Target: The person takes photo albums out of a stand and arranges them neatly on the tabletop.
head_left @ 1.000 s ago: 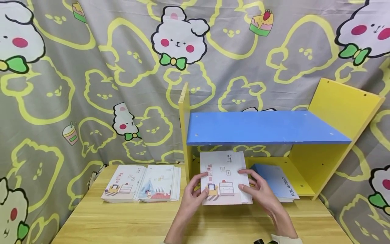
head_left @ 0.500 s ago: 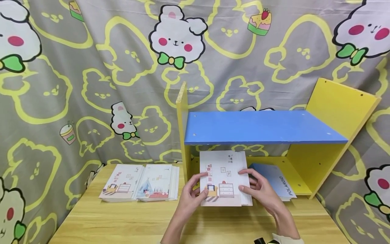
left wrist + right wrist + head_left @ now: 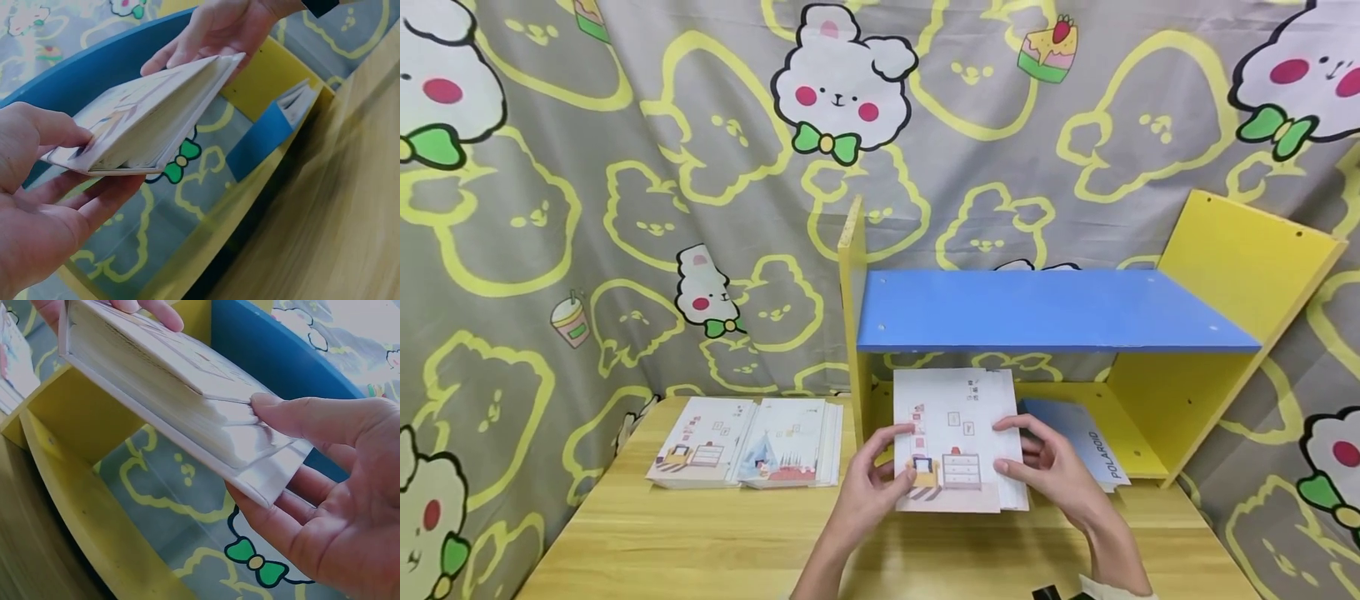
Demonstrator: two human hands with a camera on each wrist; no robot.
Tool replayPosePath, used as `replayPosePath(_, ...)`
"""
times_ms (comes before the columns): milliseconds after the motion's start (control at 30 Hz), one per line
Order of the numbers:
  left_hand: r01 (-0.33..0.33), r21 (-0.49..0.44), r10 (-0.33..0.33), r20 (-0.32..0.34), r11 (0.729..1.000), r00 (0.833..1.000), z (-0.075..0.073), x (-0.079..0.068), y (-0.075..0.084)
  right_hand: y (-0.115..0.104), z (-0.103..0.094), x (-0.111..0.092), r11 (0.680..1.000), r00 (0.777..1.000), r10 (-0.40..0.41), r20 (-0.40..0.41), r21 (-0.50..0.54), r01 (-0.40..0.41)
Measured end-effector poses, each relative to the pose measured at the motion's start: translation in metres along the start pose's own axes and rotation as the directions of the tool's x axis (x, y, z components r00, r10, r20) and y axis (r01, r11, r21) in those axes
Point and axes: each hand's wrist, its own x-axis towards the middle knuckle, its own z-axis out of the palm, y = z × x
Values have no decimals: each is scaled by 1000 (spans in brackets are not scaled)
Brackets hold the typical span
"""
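Both hands hold a white photo album [image 3: 943,433], its cover drawn with a yellow armchair and a chest of drawers, in front of the shelf's lower opening. On its left edge, my left hand [image 3: 868,483] has the thumb on the cover and fingers beneath, as the left wrist view shows. My right hand [image 3: 1052,467] pinches the opposite edge, thumb on top and fingers under the back cover. Glossy inner pages [image 3: 244,440] stick out past the front cover near the right thumb. Behind the right hand, a blue album [image 3: 1075,433] marked POLAROID lies on the shelf's bottom board.
A yellow shelf unit with a blue middle board [image 3: 1052,308] stands at the back of the wooden table [image 3: 715,542]. To its left lie two stacks of illustrated albums, one with an armchair cover [image 3: 703,437], one with a tent cover [image 3: 782,437]. A patterned curtain [image 3: 737,167] hangs behind.
The held album has shifted slightly down and right, and a wider strip of its inner pages shows along the right edge. My right hand has moved slightly right with it.
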Motion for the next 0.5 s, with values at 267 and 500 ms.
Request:
replayPosePath(267, -14, 41, 13, 36, 999, 999, 1, -4, 8, -7, -1, -6, 1000, 1000, -15, 1, -13, 15)
replayPosePath(500, -31, 47, 28, 57, 998, 998, 5, -5, 14, -12, -3, -9, 1000, 1000, -17, 0, -16, 17)
